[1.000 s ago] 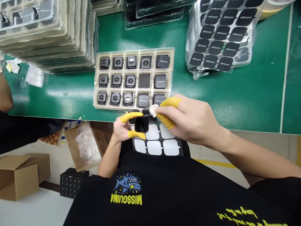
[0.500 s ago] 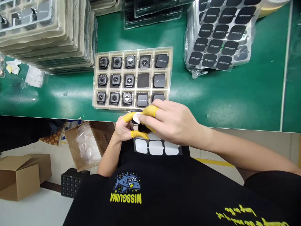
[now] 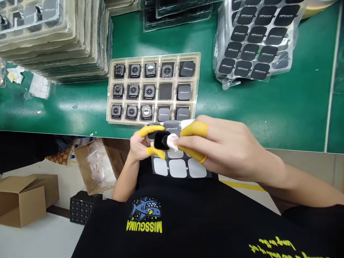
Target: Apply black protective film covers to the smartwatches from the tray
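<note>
While left hand (image 3: pixel 140 144) grips, right hand (image 3: pixel 227 145) pinches

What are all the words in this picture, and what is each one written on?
"HiFuture": on the black labels of the stacked sheets at the right
"HiFuture": on four squares in the tray
"HiFuture": on the label sheet beneath the watch
"MISSGUIMA": yellow letters on the shirt, looking turned around
Too unclear to read surely: the shirt's yellow handwriting, and the marks on the cardboard box.
</note>
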`<state>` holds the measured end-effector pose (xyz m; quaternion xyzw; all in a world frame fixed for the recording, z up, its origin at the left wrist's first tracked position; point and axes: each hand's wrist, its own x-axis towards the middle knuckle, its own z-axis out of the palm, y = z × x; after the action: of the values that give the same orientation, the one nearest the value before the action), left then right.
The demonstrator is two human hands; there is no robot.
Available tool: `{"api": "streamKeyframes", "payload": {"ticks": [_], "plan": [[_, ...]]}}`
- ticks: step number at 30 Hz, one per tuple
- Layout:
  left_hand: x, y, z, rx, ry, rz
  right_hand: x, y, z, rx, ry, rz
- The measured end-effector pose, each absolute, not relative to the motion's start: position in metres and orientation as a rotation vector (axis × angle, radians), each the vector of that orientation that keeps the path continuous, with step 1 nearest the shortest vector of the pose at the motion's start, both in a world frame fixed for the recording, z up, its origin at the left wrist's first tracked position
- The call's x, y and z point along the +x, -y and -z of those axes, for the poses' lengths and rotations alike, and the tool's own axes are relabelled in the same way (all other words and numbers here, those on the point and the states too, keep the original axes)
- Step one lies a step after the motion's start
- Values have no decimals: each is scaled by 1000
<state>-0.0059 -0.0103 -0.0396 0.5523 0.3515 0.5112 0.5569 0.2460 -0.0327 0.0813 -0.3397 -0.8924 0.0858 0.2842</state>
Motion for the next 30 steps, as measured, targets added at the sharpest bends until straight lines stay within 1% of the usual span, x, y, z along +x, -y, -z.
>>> {"api": "streamKeyframes", "payload": {"ticks": [7, 11, 14, 17, 20, 30], "plan": [[-2, 12, 35, 1521, -788, -1162, 216, 28, -65, -770, 2373, -205], [-7, 12, 39, 1500, -781, -1191, 230, 25, -70, -725, 2493, -220], [-14, 13, 42, 1413, -840, -1248, 254, 25, -76, -795, 2599, -201], [-18, 13, 41, 1368, -889, -1274, 270, 30, -78, -951, 2448, -183], [-15, 12, 39, 1374, -870, -1269, 267, 34, -79, -1006, 2324, -209], [-9, 12, 40, 1428, -788, -1257, 223, 26, -69, -759, 2446, -227]]}}
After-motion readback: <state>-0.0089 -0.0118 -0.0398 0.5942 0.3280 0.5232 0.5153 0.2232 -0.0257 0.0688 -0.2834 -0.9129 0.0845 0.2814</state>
